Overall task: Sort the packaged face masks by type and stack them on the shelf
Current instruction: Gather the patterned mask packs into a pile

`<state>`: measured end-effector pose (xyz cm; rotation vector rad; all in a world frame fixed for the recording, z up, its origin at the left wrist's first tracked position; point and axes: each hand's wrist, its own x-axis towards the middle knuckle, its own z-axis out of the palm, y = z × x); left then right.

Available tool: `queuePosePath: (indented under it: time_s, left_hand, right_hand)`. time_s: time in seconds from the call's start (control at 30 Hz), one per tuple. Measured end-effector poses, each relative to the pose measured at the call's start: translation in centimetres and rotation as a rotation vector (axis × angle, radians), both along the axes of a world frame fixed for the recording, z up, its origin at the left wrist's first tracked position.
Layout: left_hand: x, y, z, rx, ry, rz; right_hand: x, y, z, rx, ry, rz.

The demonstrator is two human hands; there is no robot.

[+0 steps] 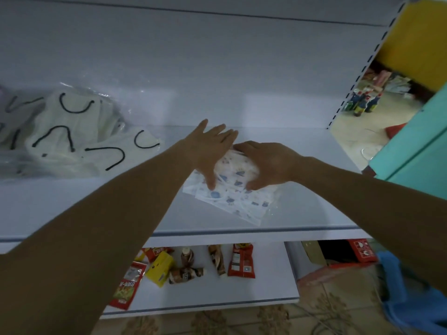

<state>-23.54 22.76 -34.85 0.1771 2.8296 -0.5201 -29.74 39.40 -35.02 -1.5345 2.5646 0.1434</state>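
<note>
White metal shelf (307, 209), upper tier: printed mask packs (238, 201) lie in a loose stack right of centre, clear wrappers, white fabric with small blue figures. The stack sits skewed to the shelf's front edge, its near corner close to that edge.

Left hand (212, 151): fingers straight and close together, pointing toward the back panel; the palm rests on the left part of the stack, thumb laid down on the top pack.

Right hand (269, 163): fingers bent over the far edge of the stack, thumb set on the near side, so the top packs are held between thumb and fingers. Fingertips of both hands nearly meet at the back of the stack.

Same tier, far left: white masks with black ear loops (72, 131) in clear bags, heaped, well apart from the printed stack.

Lower tier: red snack packets (242, 261), a yellow box (159, 268), small brown bottles (186, 274) lying on their sides
</note>
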Motion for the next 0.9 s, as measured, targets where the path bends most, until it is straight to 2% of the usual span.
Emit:
queuePosePath:
  time_s: [0.13, 0.27, 0.37, 0.43, 0.63, 0.77, 0.9]
  left_hand:
    - [-1.2, -0.5, -0.8, 0.153, -0.027, 0.004]
    - [-1.2, -0.7, -1.2, 0.274, 0.017, -0.006]
    - [-1.4, -0.9, -1.4, 0.292, -0.004, 0.018]
    - [-1.5, -0.9, -1.6, 0.268, 0.006, 0.026]
    - [-1.4, -0.2, -0.7, 0.234, 0.020, 0.068]
    - [-0.8, -0.1, 1.3, 0.232, 0.127, 0.082]
    - [0.9, 0.1, -0.2, 0.353, 0.217, 0.127]
  right_hand:
    - [0.2, 0.7, -0.2, -0.090, -0.054, -0.022]
    - [0.3, 2.8, -1.3, -0.265, -0.086, -0.159]
    - [0.3, 4.3, -2.3, -0.368, -0.363, -0.266]
    - [0.0, 4.5, -2.6, -0.359, -0.449, -0.282]
    - [-1.1, 4.2, -3.1, -0.431, -0.455, -0.413]
    - [-1.3, 4.4, -0.9, -0.499, -0.375, -0.348]
    - [-0.8, 5.6, -0.5, -0.567, -0.409, -0.376]
